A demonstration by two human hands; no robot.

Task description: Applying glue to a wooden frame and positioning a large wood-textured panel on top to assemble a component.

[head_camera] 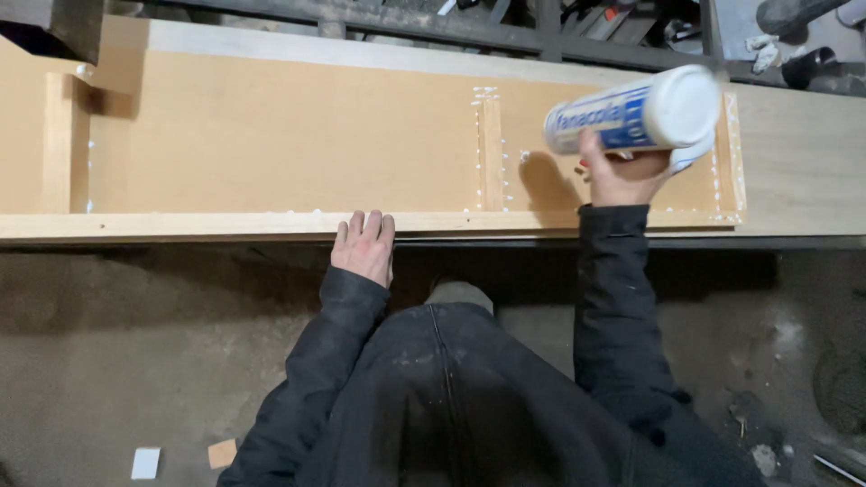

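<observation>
A dusty workshop floor lies under a long desk carrying a fibreboard panel (271, 135) framed with wooden battens. The right hand (622, 176) wraps its fingers closed around a white glue tube (631, 113) above the panel's right bay; its nozzle seems hidden. The left hand (365, 245) lies flat and empty on the front batten (225, 222). Keeping that brace firm should steady the bead along each joint.

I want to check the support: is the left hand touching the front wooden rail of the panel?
Touching. The head view shows the left hand lying flat on the front wooden rail, fingers over its edge.
</observation>
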